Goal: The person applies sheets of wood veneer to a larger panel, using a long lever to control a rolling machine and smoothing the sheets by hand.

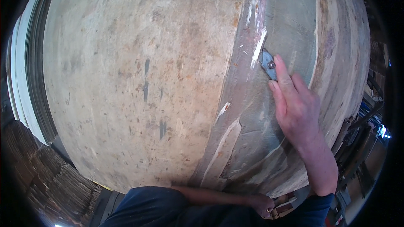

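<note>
My right hand (pixel 296 103) is closed around a small knife (pixel 268 64) with a blue-grey metal head and a round bolt. The knife's tip rests at or close to a pale torn sliver of wood (pixel 259 48), on a grey-brown strip of sheet (pixel 292 21). My left hand (pixel 261 205) is low at the near edge, its forearm lying across my front. The left fingers are curled; whatever they hold, if anything, cannot be made out.
A broad, stained wood veneer sheet (pixel 139 59) covers the left and middle of the worktop. More streaked wood (pixel 341 59) lies right. Stacked sheets (pixel 29 63) stand at far left, above piled thin wood pieces (pixel 63 185). Dark metal bars (pixel 357 151) are at right.
</note>
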